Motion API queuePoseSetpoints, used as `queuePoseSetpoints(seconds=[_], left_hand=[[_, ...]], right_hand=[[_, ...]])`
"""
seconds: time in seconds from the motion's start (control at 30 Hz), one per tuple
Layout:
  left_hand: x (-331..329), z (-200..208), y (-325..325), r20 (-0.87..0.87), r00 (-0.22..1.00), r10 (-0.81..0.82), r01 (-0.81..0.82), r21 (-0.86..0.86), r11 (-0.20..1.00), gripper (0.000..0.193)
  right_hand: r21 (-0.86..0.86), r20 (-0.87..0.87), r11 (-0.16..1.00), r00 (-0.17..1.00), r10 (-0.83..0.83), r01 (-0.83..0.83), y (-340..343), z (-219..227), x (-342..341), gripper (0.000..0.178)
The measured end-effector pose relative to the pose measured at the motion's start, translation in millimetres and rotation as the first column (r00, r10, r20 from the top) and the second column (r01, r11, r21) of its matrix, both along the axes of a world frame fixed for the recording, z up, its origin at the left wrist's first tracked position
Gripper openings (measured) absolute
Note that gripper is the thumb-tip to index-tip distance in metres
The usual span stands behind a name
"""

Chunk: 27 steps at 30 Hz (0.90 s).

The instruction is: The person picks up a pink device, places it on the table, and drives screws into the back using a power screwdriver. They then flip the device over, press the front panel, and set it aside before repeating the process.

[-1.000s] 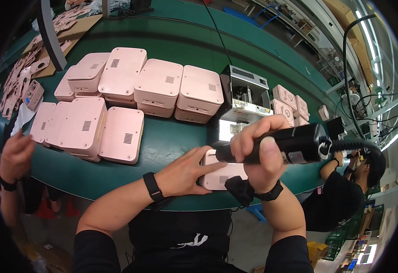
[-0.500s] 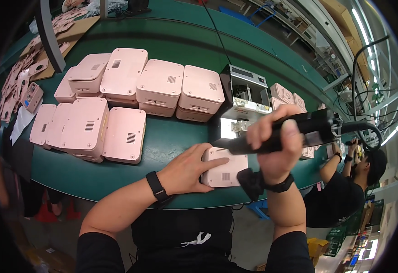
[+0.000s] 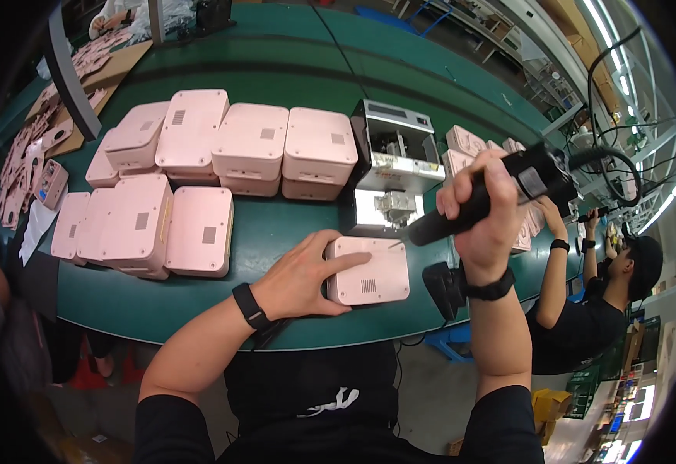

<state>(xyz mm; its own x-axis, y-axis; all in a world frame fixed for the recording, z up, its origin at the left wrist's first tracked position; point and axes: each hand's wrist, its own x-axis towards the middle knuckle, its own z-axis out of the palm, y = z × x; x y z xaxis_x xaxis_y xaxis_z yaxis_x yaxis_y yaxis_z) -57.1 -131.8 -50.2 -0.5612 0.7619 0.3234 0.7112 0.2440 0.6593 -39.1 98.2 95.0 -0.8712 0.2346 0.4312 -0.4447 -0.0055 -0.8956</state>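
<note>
A pink plastic case (image 3: 384,280) lies on the green table in front of me, its vented face up. My left hand (image 3: 301,272) grips it from the left, thumb at the near edge and index finger stretched over the top. My right hand (image 3: 485,249) is wrapped round a black electric screwdriver (image 3: 435,224), held tilted with its cable end up to the right. Its thin bit points down at the case's far right corner; whether the tip touches I cannot tell. Just behind the case stands a black and silver screw feeder (image 3: 400,166).
Pink cases (image 3: 253,139) stand stacked in two rows at the left and behind. More pink parts (image 3: 466,141) sit right of the feeder. Loose flat pink pieces (image 3: 32,155) cover the far left. A co-worker (image 3: 585,325) works at the right. A grey post (image 3: 71,85) rises at the left.
The screwdriver and my right hand have moved right, and more of the case's top and the bit now show. My left hand still grips the case.
</note>
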Motion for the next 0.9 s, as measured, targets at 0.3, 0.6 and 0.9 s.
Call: queuePoseSetpoints(seconds=[0.3,0.6,0.9], left_hand=[[0.0,-4.8,2.0,0.054,0.999,-0.005,0.003,0.033,0.999,0.085],[0.6,-7.6,4.3,0.044,0.999,0.010,-0.012,0.059,0.998,0.081],[1.2,-10.6,4.7,0.018,0.999,0.033,-0.034,0.063,0.997,0.081]], right_hand=[[-0.042,0.021,0.976,0.976,0.217,-0.216,-19.4,2.9,80.3,0.041],[-0.078,0.160,0.983,0.971,0.176,-0.165,-27.0,-2.3,100.8,0.057],[-0.092,0.185,0.980,0.964,0.193,-0.178,-24.8,-2.1,102.7,0.057]])
